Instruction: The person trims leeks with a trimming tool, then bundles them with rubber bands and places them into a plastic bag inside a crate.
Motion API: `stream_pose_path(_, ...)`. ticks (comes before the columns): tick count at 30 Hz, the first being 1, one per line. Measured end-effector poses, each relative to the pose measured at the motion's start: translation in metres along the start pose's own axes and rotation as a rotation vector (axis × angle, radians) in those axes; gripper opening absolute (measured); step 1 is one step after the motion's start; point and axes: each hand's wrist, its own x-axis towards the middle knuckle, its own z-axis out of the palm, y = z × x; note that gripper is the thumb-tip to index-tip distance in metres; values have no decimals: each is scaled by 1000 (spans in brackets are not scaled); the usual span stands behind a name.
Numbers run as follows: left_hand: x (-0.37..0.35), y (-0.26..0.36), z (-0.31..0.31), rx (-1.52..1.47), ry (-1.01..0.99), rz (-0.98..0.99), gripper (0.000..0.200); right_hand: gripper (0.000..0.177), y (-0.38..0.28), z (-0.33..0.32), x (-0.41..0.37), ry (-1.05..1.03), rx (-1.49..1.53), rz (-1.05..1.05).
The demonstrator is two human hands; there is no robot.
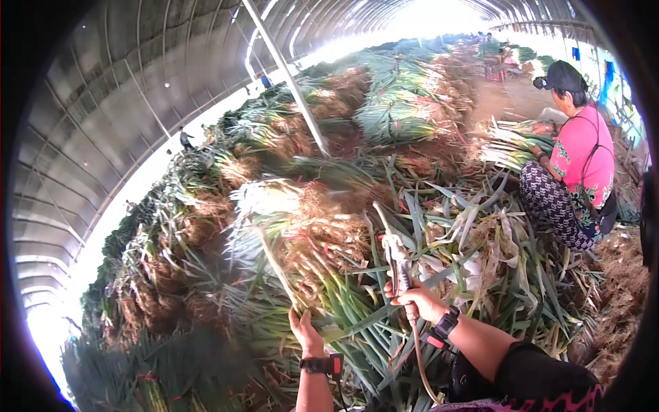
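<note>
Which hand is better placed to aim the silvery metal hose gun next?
Probably the right hand: it grips the silvery metal hose gun, while the left hand holds a long, pale, thin stalk.

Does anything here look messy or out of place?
Yes: the loose leaves right of the hose-fed gun lie tangled and limp, some pale, unlike the neater bundled stalks farther back. They may simply be trimmings.

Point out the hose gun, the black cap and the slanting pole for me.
Hose gun [394,250], head view: its upper body.
Black cap [568,75], head view: its crown.
Slanting pole [287,79], head view: middle of its length.
</note>
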Motion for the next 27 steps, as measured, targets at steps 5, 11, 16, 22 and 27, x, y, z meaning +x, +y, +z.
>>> stream_pose_path(5, -47, 122, 18, 27, -78, 162, 25, 56, -5, -13, -12, 11, -8, 16)
stream_pose_path(11, -55, 153, -15, -299, -151, -200, 27, 50, -47, 2, -52, -51, 126, -168)
stream_pose_path(16, -83, 155, -9, -227, -205, -283, 23, 47, -116, 10, -92, -169, -20, -184)
stream_pose_path(22, -163, 104, 6, 130, -163, -441, 40, 39, -162, 11, -146, -272, -122, -29)
stream_pose_path(27, -157, -23, -59, 215, -411, -381, 26, 24, -131, -6, -169, -232, -168, 114)
